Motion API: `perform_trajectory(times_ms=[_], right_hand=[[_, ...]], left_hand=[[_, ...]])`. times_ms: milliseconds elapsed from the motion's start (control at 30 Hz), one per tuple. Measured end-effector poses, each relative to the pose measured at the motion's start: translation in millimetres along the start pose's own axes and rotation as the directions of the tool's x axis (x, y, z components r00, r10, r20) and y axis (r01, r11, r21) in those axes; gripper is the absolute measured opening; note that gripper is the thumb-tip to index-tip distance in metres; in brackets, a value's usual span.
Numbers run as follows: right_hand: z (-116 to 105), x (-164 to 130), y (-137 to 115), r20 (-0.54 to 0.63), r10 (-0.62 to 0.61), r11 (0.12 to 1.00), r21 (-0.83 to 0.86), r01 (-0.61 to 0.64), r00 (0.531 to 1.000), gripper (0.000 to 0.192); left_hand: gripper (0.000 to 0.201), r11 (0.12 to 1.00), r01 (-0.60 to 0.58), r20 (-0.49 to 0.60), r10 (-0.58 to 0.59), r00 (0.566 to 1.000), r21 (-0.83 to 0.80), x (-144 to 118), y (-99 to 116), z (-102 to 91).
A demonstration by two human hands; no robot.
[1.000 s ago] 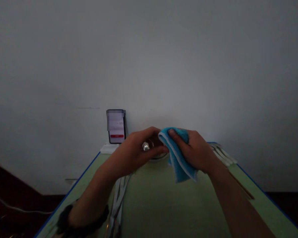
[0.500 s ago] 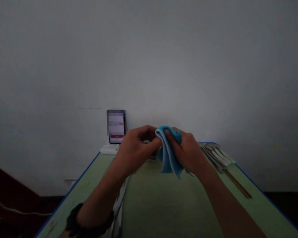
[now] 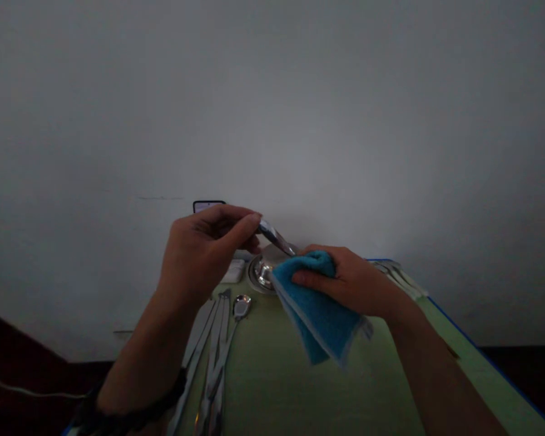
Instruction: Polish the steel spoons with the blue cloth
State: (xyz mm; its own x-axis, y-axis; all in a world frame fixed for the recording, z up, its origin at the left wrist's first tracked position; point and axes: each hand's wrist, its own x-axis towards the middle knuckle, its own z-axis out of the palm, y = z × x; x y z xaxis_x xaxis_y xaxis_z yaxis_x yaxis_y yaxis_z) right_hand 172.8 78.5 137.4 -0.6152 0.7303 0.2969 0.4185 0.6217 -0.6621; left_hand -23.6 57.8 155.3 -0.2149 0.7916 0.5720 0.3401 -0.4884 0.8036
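Between my hands runs a shiny metal piece of cutlery [image 3: 277, 237], tilted down to the right. My left hand [image 3: 204, 245] pinches its upper left end with thumb and fingers. Around its other end my right hand [image 3: 361, 281] grips a folded blue cloth [image 3: 320, 306], whose loose corners hang down over the green table [image 3: 300, 393]. That end is hidden in the cloth, so I cannot tell which kind of cutlery it is. Below my left hand lie a metal spoon [image 3: 241, 306] and several knives and forks [image 3: 209, 351].
A round shiny metal dish [image 3: 249, 277] stands at the back, by a white box [image 3: 234, 271]. My left hand partly hides a phone [image 3: 209, 204] against the wall. More cutlery [image 3: 397, 274] lies at the back right. A cable [image 3: 31, 392] runs at lower left.
My hands have moved apart, the left one to the left. The cutlery piece between them now shows. The cloth has come lower and spread, and the dish and left-hand cutlery are uncovered.
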Motion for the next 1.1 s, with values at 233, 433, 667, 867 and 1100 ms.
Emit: perform_trajectory(times_ms=[233,433,667,867,1100], right_hand=[[-17,-1,20,0.013,0.139,0.988,-0.075,-0.138,0.99,0.029],[-17,2,21,-0.196,0.054,0.982,-0.165,-0.087,0.979,0.022],[2,5,-2,-0.625,0.051,0.998,0.065,-0.013,0.779,0.025],[18,13,1,-0.652,0.166,0.973,0.232,-0.015,0.74,0.035],[6,9,12,-0.452,0.279,0.936,0.326,-0.134,0.847,0.038]], left_hand=[[0.012,0.998,-0.032,0.048,0.03,0.998,0.057,9,-6,-18.3],[0.019,0.855,-0.216,0.576,-0.114,0.809,0.472,5,-2,-16.0],[0.029,0.954,-0.202,0.714,-0.017,0.7,0.221,-15,9,6.8],[0.031,0.98,-0.085,0.667,-0.057,0.743,0.178,-10,6,3.0],[0.027,0.89,-0.283,0.761,-0.103,0.64,0.358,-12,1,-4.6]])
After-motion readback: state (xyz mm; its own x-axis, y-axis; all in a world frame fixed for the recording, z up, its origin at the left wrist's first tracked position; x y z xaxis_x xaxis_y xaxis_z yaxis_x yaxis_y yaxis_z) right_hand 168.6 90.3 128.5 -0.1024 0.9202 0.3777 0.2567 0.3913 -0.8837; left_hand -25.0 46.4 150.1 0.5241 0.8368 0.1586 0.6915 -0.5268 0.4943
